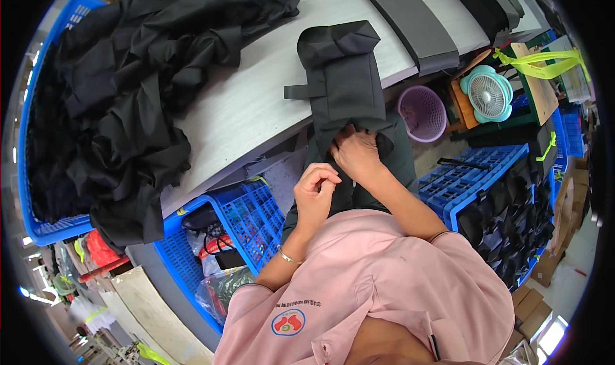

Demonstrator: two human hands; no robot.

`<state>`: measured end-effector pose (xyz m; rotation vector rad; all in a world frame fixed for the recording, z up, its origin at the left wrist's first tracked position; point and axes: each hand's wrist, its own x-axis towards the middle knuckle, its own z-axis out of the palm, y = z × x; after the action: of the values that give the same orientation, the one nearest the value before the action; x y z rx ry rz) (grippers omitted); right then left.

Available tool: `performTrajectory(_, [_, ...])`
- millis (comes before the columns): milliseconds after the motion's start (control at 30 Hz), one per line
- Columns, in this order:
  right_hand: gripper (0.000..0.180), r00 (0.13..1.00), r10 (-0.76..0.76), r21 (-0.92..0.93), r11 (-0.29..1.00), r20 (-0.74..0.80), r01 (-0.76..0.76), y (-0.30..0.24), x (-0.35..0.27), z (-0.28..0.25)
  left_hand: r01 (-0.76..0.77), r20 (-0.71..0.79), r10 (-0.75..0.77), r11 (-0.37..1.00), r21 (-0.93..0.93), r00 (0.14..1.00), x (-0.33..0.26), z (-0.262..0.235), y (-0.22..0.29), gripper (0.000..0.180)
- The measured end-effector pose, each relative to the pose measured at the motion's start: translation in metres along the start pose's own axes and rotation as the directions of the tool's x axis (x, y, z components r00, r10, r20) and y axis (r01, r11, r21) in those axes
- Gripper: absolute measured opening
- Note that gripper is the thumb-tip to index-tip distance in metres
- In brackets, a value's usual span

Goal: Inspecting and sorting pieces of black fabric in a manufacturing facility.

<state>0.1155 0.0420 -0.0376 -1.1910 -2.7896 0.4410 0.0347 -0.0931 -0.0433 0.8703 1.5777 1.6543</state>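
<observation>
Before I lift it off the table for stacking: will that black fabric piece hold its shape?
Probably not: the black fabric piece folds and droops over the table edge under the right hand. Likely light; its side strap may dangle.

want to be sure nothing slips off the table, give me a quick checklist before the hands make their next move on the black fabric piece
1. Right hand grips the near end of the black fabric piece: ok.
2. Left hand on the piece: not ok, it is raised with fingers pinched, off the cloth.
3. What the left fingers pinch: cannot tell.
4. Piece supported by the table: ok, though its near end hangs over the edge.
5. Side strap lies flat: ok.
6. Black fabric pile apart from the piece: ok.
</observation>
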Motion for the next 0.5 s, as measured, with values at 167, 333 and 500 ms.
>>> performTrajectory(167, [0.03,0.988,-0.147,0.056,0.987,-0.038,0.149,-0.012,-0.048,0.007,0.317,-0.11,-0.404,0.836,-0.448,0.908,0.029,-0.013,0.001,0.033])
performTrajectory(333, [0.015,0.954,-0.297,0.684,0.687,-0.043,0.245,-0.02,-0.078,-0.043,0.492,0.061,-0.538,0.711,-0.503,0.841,0.049,-0.018,-0.005,0.044])
performTrajectory(500, [0.012,0.901,0.278,0.711,0.701,-0.334,0.047,0.008,-0.055,-0.098,0.38,0.02,-0.432,0.769,-0.514,0.901,0.039,-0.012,0.0,0.045])
